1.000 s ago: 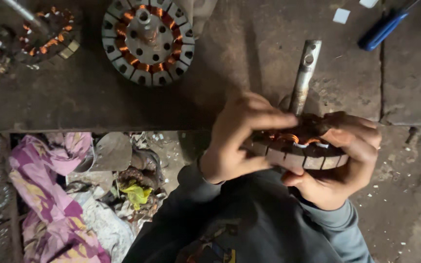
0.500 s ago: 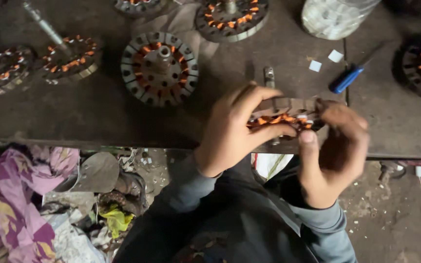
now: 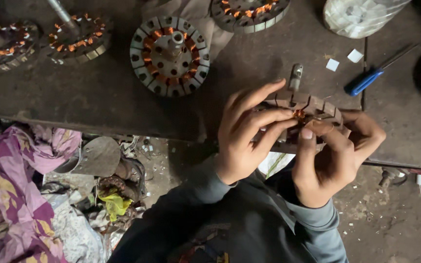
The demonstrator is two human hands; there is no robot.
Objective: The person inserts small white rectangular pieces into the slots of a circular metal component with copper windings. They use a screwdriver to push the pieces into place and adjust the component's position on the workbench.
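Both hands, left hand [image 3: 242,139] and right hand [image 3: 334,156], grip a wound stator [image 3: 308,109] with closed fingers at the desk's [image 3: 98,97] near edge.

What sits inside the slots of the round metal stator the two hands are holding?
Orange copper winding shows between the slotted teeth of the round grey metal stator. The left hand and right hand cover its lower half, so the rest is hidden.
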